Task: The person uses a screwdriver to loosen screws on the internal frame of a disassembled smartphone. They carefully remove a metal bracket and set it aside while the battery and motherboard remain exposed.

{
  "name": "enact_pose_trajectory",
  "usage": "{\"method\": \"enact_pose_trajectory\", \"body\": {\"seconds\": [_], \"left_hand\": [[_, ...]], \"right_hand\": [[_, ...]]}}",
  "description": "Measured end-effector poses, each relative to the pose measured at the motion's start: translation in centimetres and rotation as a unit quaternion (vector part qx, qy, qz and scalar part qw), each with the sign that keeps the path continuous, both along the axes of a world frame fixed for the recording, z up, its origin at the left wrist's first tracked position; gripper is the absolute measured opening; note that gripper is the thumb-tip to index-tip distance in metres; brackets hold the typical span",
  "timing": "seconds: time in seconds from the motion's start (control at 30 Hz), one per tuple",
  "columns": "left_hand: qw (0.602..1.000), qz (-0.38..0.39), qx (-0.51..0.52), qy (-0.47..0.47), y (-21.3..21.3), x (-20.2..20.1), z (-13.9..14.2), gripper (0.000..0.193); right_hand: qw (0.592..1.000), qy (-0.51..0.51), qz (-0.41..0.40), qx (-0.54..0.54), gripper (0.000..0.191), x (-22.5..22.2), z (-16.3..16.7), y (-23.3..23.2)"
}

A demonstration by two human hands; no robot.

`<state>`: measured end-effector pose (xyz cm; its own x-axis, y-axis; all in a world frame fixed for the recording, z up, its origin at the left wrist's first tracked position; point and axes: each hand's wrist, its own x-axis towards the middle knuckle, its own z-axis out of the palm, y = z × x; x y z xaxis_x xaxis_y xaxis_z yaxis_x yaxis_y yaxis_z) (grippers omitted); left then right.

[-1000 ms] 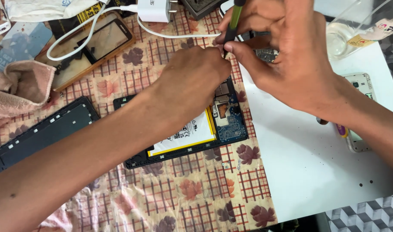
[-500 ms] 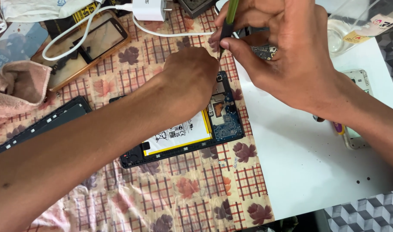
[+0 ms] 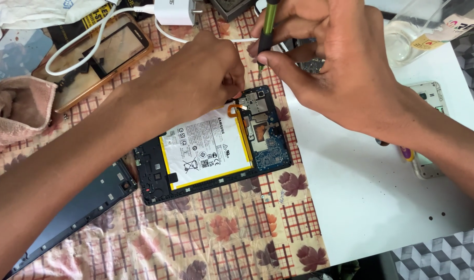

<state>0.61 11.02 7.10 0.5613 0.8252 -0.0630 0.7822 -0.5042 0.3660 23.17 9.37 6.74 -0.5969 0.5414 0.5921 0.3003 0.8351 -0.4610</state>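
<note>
An opened tablet (image 3: 211,150) lies on the flowered tablecloth, its white battery and blue circuit board exposed. My left hand (image 3: 195,78) rests as a closed fist on the tablet's upper edge, beside the board; what its fingers pinch is hidden. My right hand (image 3: 330,62) holds a green-handled screwdriver (image 3: 268,26) upright, its tip just above the tablet's top right corner.
A dark back cover (image 3: 81,207) lies at the lower left. A phone frame (image 3: 102,57) with a white charger cable sits at the upper left, a pink cloth (image 3: 19,109) at the left edge. A white sheet (image 3: 371,197) covers the right side, with another phone (image 3: 428,129) on it.
My left arm has shifted left, uncovering the battery and board. The screwdriver stays at the tablet's top corner.
</note>
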Motion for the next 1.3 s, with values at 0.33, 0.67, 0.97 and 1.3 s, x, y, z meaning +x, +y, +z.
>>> {"method": "enact_pose_trajectory", "body": {"seconds": [0.33,0.67,0.97,1.3], "left_hand": [[0.999,-0.045,0.000,0.023,-0.5,0.6,0.9,0.008],[0.988,-0.110,0.081,0.075,-0.1,1.7,-1.5,0.023],[0.997,0.000,-0.034,0.066,-0.2,-0.4,1.7,0.018],[0.982,-0.085,0.030,-0.165,-2.7,-4.1,-3.0,0.040]], "right_hand": [[1.000,-0.002,0.015,-0.009,0.043,0.3,-0.4,0.1],[1.000,-0.014,0.008,0.016,0.038,0.2,-0.1,0.1],[0.997,0.019,-0.007,-0.075,0.039,0.0,-0.6,0.5],[0.994,0.050,0.002,-0.095,0.058,0.1,-3.0,0.9]]}}
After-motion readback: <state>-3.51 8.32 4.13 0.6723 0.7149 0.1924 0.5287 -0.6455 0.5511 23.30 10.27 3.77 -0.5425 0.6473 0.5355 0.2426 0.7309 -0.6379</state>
